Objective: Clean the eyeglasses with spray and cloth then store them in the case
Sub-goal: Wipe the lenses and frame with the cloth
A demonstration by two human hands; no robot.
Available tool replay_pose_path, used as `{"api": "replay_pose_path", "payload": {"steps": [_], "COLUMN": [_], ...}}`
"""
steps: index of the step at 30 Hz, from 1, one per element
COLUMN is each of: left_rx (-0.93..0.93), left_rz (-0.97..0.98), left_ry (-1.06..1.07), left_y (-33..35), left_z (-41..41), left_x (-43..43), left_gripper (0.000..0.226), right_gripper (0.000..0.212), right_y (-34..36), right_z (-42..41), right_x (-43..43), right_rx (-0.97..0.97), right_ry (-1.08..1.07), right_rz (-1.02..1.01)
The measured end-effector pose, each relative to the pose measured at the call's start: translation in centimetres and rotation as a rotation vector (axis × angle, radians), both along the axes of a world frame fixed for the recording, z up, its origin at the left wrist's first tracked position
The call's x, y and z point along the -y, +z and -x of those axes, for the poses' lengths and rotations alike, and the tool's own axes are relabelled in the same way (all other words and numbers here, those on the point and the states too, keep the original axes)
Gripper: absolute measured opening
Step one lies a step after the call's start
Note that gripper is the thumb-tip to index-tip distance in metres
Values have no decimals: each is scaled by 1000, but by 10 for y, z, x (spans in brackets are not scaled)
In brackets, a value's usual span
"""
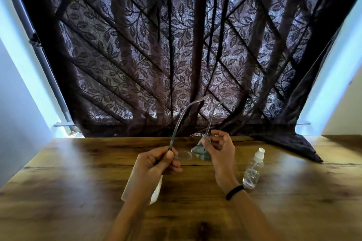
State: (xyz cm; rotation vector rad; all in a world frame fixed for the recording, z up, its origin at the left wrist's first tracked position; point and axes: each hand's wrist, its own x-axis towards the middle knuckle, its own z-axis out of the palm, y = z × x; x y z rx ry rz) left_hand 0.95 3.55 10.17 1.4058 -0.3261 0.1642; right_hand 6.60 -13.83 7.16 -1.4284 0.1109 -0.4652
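Observation:
I hold a pair of clear-framed eyeglasses (183,155) above the wooden table, their two temples pointing up and away from me. My left hand (156,164) grips the frame at its left hinge. My right hand (220,151) pinches a grey cloth (201,151) round the right lens, which the cloth hides. A small clear spray bottle (252,170) with a white nozzle lies on the table just right of my right wrist. A white case (156,191) lies on the table under my left forearm, mostly hidden.
The wooden table (78,182) stretches wide to both sides. A dark leaf-patterned curtain (176,55) hangs at its far edge, and its right end drapes onto the tabletop. Pale walls flank the curtain.

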Motion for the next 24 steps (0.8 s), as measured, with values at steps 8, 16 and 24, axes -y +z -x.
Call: {"api": "replay_pose_path", "payload": {"steps": [8, 16, 24], "left_rx": [-100, -175, -157], "left_rz": [-110, -148, -118], "left_ry": [-43, -53, -1], "left_y": [-8, -11, -13], "left_z": [0, 1, 0], "left_x": [-11, -11, -10], "left_gripper": [17, 17, 17], "right_gripper": [32, 30, 24], "right_y": [22, 41, 39], "right_z": [-6, -12, -12], "right_x": [12, 27, 34], "right_rx": [67, 180, 234], "right_ry": [-87, -135, -177], "right_rz": [37, 84, 5]}}
